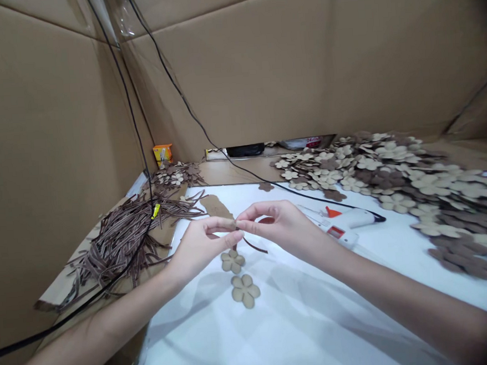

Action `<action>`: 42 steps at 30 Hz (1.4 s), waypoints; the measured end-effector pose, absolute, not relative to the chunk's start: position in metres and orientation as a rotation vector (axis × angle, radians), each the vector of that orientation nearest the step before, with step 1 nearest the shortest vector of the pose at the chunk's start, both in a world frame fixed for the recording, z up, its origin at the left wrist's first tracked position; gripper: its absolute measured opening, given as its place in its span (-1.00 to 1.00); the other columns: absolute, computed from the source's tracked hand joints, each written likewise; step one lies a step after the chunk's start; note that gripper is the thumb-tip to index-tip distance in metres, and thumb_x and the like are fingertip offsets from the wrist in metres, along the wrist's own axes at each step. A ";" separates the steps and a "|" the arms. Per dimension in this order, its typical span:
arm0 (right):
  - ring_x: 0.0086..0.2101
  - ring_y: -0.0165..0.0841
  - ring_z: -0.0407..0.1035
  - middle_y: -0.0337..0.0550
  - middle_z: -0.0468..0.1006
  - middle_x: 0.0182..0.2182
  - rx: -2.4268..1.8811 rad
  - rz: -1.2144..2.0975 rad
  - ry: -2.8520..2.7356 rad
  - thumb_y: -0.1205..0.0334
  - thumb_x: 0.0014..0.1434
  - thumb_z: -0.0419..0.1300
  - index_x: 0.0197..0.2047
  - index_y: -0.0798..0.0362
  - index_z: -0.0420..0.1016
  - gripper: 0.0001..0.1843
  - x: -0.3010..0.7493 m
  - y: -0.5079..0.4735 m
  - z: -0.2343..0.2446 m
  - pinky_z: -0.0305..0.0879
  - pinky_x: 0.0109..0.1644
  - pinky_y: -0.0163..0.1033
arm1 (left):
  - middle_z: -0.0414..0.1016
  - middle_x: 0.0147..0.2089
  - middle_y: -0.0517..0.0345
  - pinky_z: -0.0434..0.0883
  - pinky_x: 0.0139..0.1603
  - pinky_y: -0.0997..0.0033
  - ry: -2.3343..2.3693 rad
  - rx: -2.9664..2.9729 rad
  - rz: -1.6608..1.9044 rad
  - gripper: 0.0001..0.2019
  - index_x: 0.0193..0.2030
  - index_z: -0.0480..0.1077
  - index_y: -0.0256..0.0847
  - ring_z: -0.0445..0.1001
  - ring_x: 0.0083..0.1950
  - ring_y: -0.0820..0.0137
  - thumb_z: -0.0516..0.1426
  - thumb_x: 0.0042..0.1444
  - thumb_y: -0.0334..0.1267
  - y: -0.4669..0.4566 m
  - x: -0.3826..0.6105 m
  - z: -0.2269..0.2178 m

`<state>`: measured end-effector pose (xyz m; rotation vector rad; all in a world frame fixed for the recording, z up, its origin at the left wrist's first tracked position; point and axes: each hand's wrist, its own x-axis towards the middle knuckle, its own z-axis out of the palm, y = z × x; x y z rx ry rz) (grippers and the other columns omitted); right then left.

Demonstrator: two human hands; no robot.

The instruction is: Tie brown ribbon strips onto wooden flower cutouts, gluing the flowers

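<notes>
Bare forearms point(72, 356) reaching in from both lower corners, across a white sheet point(303, 323) spread over most of the surface point(234, 172). Left hand point(202, 249) and right hand point(275, 227) curled and facing each other, both pinching, their fingertips point(234, 223) meeting just beyond the middle of the sheet. Trailing from that pinch, a thin brown strip point(254, 247), curving down and to the right above the sheet; its exact grip too small to tell. Just below the left hand, two beige five-petal flower cutouts point(233, 261), near each other but apart, with a second one point(245, 291) closer to the camera. Beside the right hand, a white hot glue gun point(338, 223) with an orange trigger, lying on its side, its black cord point(311, 198) running across the sheet. Along the right edge of the surface, a wide heap of beige and brown flower cutouts point(393, 183). Along the left edge, a tangled pile of brown strips point(122, 241), crossed by a black cable point(133, 129) with a yellow clip point(156, 211). Toward the far left corner, a small orange-yellow box point(162, 153), against cardboard walls point(260, 64).
</notes>
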<state>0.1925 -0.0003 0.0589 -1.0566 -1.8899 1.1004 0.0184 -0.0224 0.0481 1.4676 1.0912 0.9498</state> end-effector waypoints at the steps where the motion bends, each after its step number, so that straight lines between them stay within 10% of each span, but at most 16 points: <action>1: -0.34 -0.32 0.42 -0.17 0.57 -0.40 -1.044 1.090 -1.897 0.12 0.07 0.16 -0.39 0.09 0.52 -0.78 0.192 -0.001 0.059 0.28 -0.28 -0.27 | 0.52 -0.34 0.06 0.36 -0.32 0.46 1.094 1.470 0.978 -0.73 -0.32 0.49 -0.32 0.46 -0.34 0.38 0.27 -0.12 -0.16 -0.022 0.019 0.049; 7: -0.36 -0.37 0.41 -0.24 0.56 -0.42 -1.018 1.029 -1.933 0.21 0.07 0.17 -0.40 0.07 0.50 -0.87 0.190 -0.003 0.059 0.27 -0.28 -0.31 | 0.41 -0.53 0.19 0.30 -0.40 0.52 1.031 1.428 0.960 -0.75 -0.53 0.36 -0.31 0.40 -0.45 0.47 0.28 -0.14 -0.16 -0.021 0.020 0.046; 22: -0.41 -0.36 0.40 -0.22 0.57 -0.46 -1.023 1.026 -1.969 0.19 0.06 0.17 -0.41 0.08 0.53 -0.84 0.192 -0.002 0.058 0.25 -0.32 -0.30 | 0.48 -0.45 0.06 0.32 -0.52 0.50 1.018 1.452 0.829 -0.69 -0.37 0.43 -0.35 0.39 -0.58 0.50 0.21 -0.06 -0.07 -0.019 0.019 0.034; 42: -0.31 -0.38 0.34 -0.21 0.54 -0.37 -0.974 1.308 -1.636 0.11 -0.01 0.23 -0.51 0.09 0.52 -0.79 0.184 -0.003 0.047 0.16 -0.22 -0.29 | 0.49 -0.38 0.10 0.29 -0.30 0.48 1.138 1.508 1.082 -0.81 -0.39 0.50 -0.30 0.39 -0.31 0.39 0.21 -0.04 -0.18 -0.021 0.021 0.035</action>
